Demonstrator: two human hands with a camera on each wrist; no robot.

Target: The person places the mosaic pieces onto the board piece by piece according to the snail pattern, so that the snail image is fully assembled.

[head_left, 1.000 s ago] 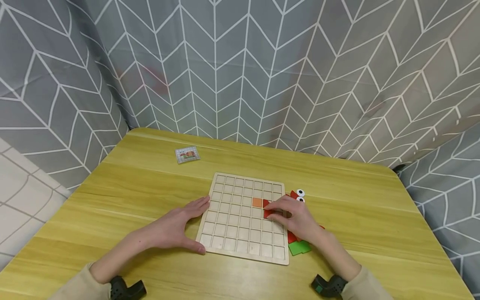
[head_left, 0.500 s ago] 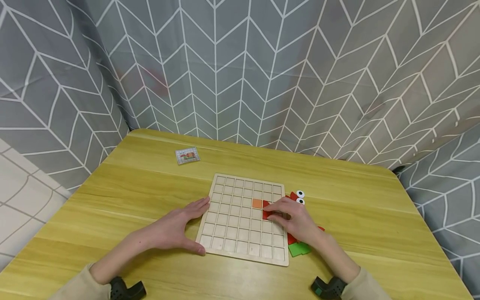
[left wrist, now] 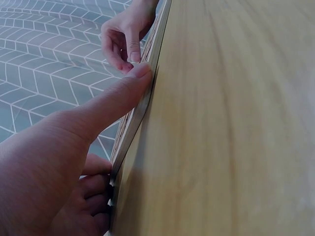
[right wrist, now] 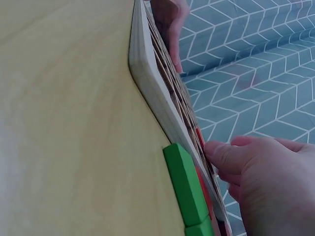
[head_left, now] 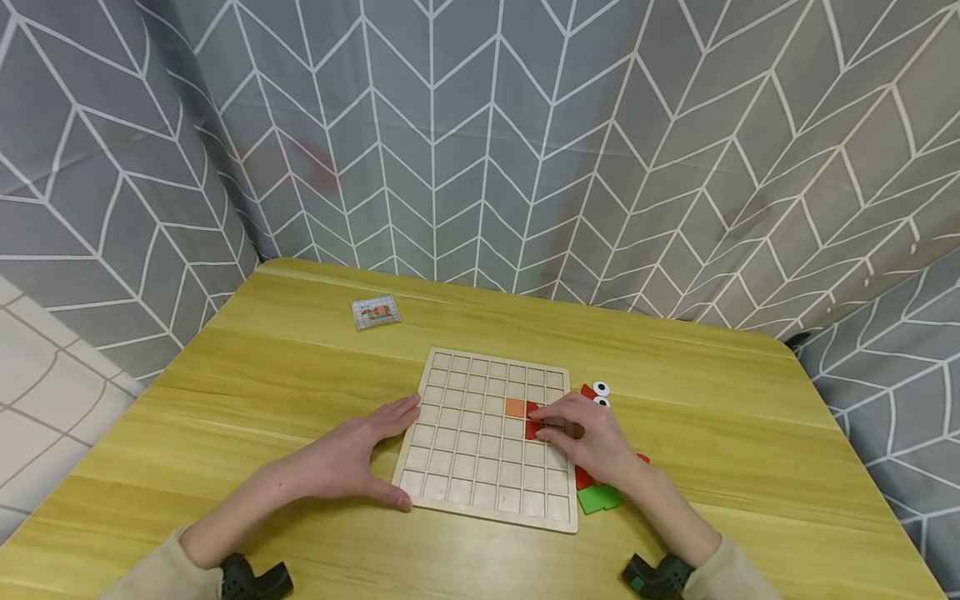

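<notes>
Red piece: this red piece [head_left: 532, 430] lies on the right-hand part of the board, reaching over two neighbouring cells; fingers partly cover it.
Right hand: the person's right hand [head_left: 588, 432] comes in over the board's right edge, thumb and forefinger curled in and pinching the red piece.
Orange square: a small orange square [head_left: 514, 407] fills a cell just left of the red piece.
Board: the pale gridded board [head_left: 465, 437] lies flat, slightly turned.
Left hand: the left hand [head_left: 360, 450] rests along the board's left edge, thumb and fingers spread well apart, touching the rim.
Loose pieces: beside the board's right edge are green blocks [head_left: 598, 498], more red pieces [head_left: 584, 477] partly under the right arm, and round eye pieces [head_left: 601, 388].
Card: a small picture card [head_left: 376, 312] lies beyond the board, towards the far left.
Wrists: each carries a black device [head_left: 255, 578] below a beige sleeve [head_left: 161, 571].
Table: yellowish wood-grain table [head_left: 712, 408].
Behind: grey curtain [head_left: 465, 125] with white chevron lines.
</notes>
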